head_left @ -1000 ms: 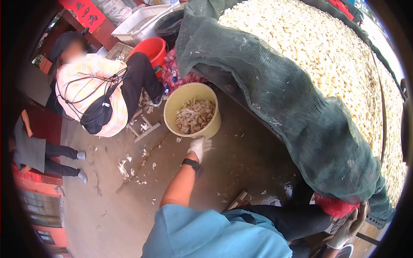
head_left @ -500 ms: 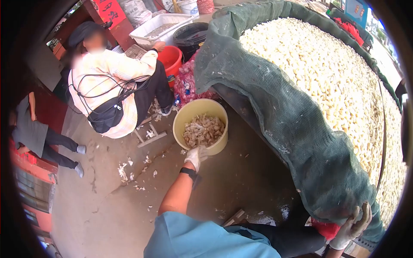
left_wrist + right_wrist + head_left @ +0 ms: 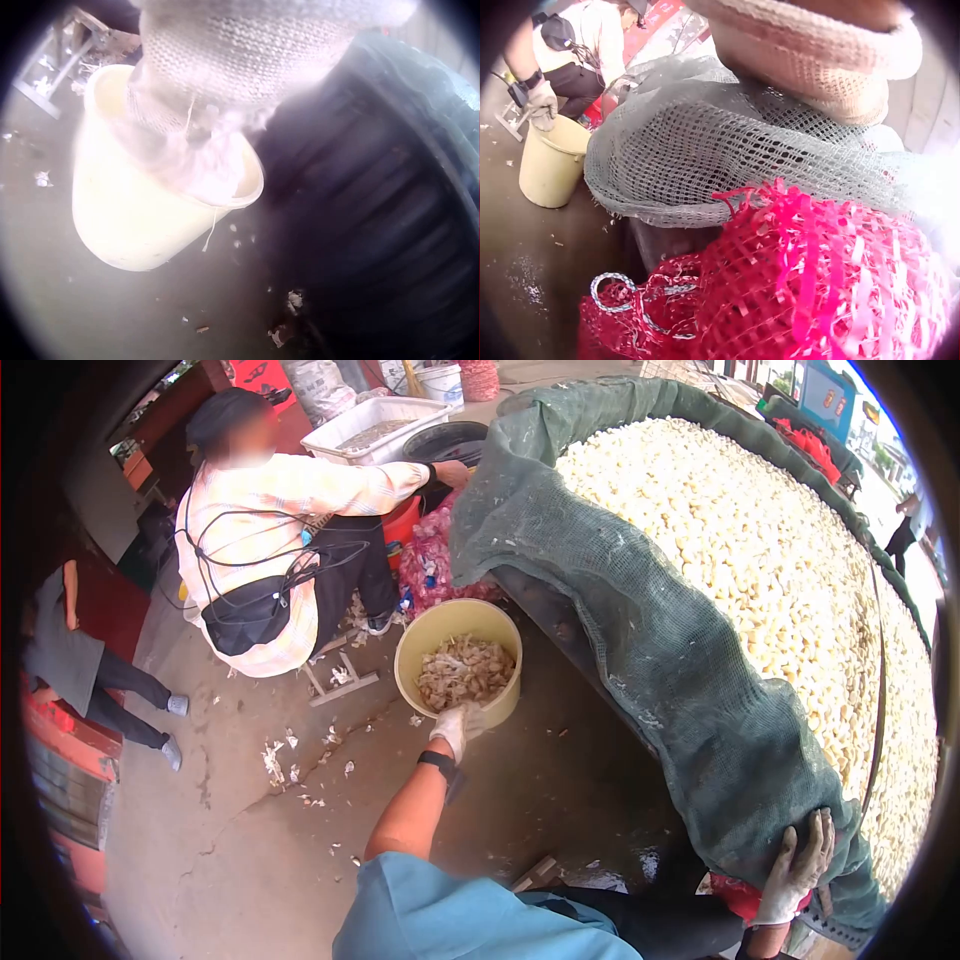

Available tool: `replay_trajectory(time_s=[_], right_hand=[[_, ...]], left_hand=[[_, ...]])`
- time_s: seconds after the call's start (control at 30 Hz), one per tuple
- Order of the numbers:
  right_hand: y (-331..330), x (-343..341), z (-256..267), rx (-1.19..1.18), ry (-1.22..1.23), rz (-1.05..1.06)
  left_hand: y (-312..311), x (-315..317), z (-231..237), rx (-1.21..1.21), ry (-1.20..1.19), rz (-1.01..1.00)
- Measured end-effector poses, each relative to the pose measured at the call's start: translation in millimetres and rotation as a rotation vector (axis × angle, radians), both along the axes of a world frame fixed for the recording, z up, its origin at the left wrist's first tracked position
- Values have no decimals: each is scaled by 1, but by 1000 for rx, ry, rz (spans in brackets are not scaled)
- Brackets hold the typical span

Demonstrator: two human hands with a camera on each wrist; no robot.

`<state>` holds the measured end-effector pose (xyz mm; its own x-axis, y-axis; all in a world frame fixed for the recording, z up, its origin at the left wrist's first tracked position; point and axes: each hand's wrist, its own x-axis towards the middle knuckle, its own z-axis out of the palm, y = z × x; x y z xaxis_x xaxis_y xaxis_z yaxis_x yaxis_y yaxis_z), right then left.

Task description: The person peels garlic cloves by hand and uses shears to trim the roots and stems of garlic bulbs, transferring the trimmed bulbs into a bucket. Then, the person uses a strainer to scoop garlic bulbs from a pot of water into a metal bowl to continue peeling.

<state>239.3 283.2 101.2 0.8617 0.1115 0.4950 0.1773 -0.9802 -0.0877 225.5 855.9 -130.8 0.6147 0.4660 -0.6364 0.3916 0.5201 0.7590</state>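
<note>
Head camera looks down from above; nearer wrist views share its bucket (image 3: 124,199), left apparently overexposed.

Yellow bucket (image 3: 415,645) mouth up on floor (image 3: 240,880), pale scraps (image 3: 466,668) inside; green mesh (image 3: 640,600) rumpled, draped along pale heap (image 3: 740,530).

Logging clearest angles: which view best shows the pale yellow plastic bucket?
The head view: it looks into the pale yellow bucket, showing whitish scraps inside. The left wrist view has it close but overexposed, partly behind the gloved left hand; the right wrist view shows mostly its outer wall.
</note>
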Motion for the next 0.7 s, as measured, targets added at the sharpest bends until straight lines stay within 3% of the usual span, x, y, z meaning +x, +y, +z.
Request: replay_trajectory(time_s=[0.7], right_hand=[[1, -2, 2, 18, 20, -4]], left_hand=[[14, 26, -5, 7, -70, -20]])
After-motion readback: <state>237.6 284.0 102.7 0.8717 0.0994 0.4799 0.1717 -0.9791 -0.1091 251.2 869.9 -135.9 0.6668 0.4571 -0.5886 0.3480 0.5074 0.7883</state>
